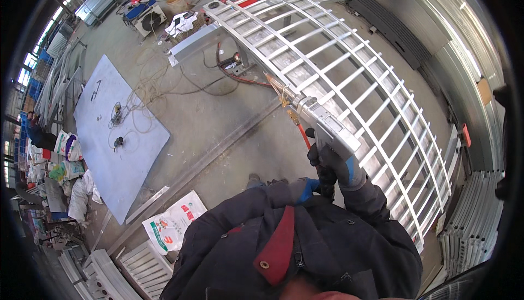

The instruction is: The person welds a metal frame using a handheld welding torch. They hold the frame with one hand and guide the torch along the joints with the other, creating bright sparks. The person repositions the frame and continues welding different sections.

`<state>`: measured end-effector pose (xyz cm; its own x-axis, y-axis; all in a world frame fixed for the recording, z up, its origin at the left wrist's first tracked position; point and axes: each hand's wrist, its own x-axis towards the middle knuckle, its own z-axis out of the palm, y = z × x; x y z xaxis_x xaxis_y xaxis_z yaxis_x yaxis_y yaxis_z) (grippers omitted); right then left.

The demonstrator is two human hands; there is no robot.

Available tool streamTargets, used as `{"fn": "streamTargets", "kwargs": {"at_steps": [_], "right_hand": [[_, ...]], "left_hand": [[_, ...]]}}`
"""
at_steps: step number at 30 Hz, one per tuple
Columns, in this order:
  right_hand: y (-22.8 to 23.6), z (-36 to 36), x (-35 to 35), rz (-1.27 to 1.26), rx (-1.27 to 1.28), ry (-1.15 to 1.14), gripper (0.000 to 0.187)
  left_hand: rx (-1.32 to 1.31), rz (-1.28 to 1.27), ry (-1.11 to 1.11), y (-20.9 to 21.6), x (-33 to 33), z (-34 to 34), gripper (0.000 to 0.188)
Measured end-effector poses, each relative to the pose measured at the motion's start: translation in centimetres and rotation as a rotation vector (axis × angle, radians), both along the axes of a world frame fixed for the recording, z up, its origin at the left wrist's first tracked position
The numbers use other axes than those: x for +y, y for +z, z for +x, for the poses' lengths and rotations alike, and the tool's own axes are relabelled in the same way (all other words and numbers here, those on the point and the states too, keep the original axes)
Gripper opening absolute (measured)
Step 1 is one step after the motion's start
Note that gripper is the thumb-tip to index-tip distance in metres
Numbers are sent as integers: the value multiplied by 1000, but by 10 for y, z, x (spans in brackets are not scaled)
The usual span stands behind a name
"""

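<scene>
Two gloved hands meet right of centre in the frame, and I see them wrapped together around the grip of a welding gun [319, 122]. My right hand [341, 166], in a dark glove with a blue cuff, is clenched around the handle, fingers curled tight. My left hand [316, 177] sits just below and to the left of it, mostly hidden by the sleeve and the other glove; it seems closed on the same handle, though I cannot tell its fingers clearly. The gun's grey body runs up and left from the hands, and its brass tip [277, 87] rests against a bar of the big white metal grille [360, 81] that fills the upper right of the frame. An orange hose [303, 136] hangs from the gun beside the gloves.

At centre left, a flat grey metal sheet [117, 141] lies on the concrete floor [218, 120] with tangled cables [147, 81] across it. A printed white sack [172, 223] lies at lower centre left. My dark jacket [284, 245] fills the bottom of the frame.
</scene>
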<state>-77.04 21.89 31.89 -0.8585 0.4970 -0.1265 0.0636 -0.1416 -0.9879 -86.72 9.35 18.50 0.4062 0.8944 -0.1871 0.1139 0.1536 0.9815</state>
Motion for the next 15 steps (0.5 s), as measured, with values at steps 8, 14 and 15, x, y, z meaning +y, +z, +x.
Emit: {"fn": "streamTargets", "kwargs": {"at_steps": [8, 14, 15], "right_hand": [[-17, -118, 75, -54, 19, -132, 75], [-19, -188, 136, -94, 47, -155, 62], [-22, -199, 148, -64, 45, -142, 61]], "left_hand": [[-28, 137, -103, -35, 94, -127, 44], [-51, 128, -175, -36, 158, -206, 48], [-12, 120, -197, -37, 170, -217, 48]]}}
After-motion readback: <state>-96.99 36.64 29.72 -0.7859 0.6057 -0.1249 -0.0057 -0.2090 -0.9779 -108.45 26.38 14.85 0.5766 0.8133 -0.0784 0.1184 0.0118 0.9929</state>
